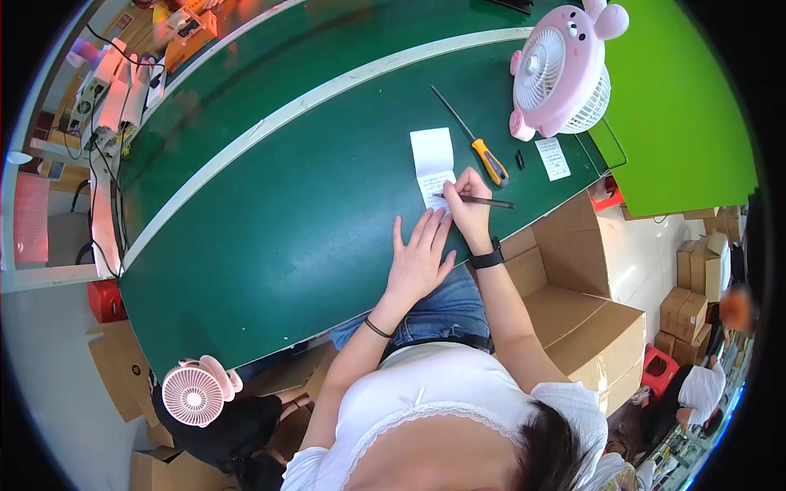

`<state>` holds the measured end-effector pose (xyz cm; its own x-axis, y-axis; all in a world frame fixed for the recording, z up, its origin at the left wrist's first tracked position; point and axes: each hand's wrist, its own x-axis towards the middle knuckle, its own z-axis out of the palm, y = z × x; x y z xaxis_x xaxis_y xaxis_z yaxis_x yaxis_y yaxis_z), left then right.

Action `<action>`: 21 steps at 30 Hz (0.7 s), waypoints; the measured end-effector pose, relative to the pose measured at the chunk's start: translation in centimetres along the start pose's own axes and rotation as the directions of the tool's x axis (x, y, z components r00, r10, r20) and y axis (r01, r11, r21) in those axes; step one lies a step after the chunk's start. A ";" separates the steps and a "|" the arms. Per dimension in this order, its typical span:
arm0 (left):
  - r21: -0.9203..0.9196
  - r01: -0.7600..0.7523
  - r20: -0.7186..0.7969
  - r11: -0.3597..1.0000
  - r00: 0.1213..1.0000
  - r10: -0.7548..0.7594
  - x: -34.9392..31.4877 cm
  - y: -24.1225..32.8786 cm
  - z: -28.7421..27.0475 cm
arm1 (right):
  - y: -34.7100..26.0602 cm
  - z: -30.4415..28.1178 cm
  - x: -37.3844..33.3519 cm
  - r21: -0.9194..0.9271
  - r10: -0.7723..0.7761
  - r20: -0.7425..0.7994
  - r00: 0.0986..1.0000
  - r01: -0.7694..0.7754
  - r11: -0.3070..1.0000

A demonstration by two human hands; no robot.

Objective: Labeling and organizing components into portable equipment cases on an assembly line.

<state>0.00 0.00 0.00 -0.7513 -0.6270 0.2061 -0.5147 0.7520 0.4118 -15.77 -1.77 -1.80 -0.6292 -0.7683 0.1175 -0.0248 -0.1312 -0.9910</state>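
Right fingers (470,182) grip pen (495,202) at notepad (432,152), handwriting (435,182) illegibly small

A green table (246,245) spreads beneath the grip (471,214) and off to its left, a white strip (327,85) arcing beyond. Right of the grip: a bright green surface (671,98), glossy pale floor (634,250), stacked cartons (682,315) and a red stool (657,368).

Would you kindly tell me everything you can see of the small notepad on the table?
The notepad looks like white paper and lies open on the green table: upper leaf blank, lower page bearing dark handwriting. The left hand rests at its lower edge; the right hand holds a dark pen over the written page.
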 end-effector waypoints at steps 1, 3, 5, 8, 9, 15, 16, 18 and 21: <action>0.000 0.006 -0.007 1.000 1.000 -0.006 0.0 0.0 0.0 | -0.2 0.1 -0.1 -0.103 -0.039 0.009 0.999 0.040 0.994; 0.000 0.011 -0.014 1.000 1.000 -0.011 0.0 0.0 0.1 | -0.4 0.1 -0.1 -0.205 -0.078 0.021 0.997 0.081 0.975; 0.014 0.003 0.001 1.000 1.000 -0.003 0.2 0.0 0.1 | -0.6 0.2 0.0 -0.261 -0.120 0.009 0.993 0.118 0.958; -0.007 0.025 -0.020 1.000 0.999 -0.025 0.1 0.0 -0.3 | 0.3 0.4 -0.1 -0.084 -0.072 -0.043 0.996 0.069 0.994; -0.006 0.027 -0.020 1.000 0.999 -0.027 0.1 0.0 -0.3 | 0.2 0.5 -0.2 -0.083 -0.071 -0.042 0.997 0.068 0.994; 0.014 0.022 -0.011 1.000 1.000 -0.022 -0.1 -0.1 -0.2 | -0.1 0.7 -0.2 -0.212 -0.111 -0.031 0.993 0.102 0.972; 0.018 0.020 -0.018 1.000 1.000 -0.019 -0.1 -0.2 -0.1 | -0.1 0.7 -0.2 -0.207 -0.112 -0.030 0.993 0.103 0.973; 0.022 0.017 -0.024 1.000 1.000 -0.016 -0.1 -0.2 -0.1 | -0.1 0.7 -0.2 -0.202 -0.114 -0.030 0.993 0.105 0.974; 0.006 0.015 -0.029 1.000 0.999 -0.014 -0.1 -0.2 -0.2 | -0.4 0.8 -0.2 -0.224 -0.121 -0.030 0.992 0.111 0.968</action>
<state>0.21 -0.11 0.09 -0.7315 -0.6433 0.2259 -0.5280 0.7441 0.4094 -15.01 -2.01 -1.37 -0.6446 -0.7277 0.2344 -0.2677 -0.0723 -0.9608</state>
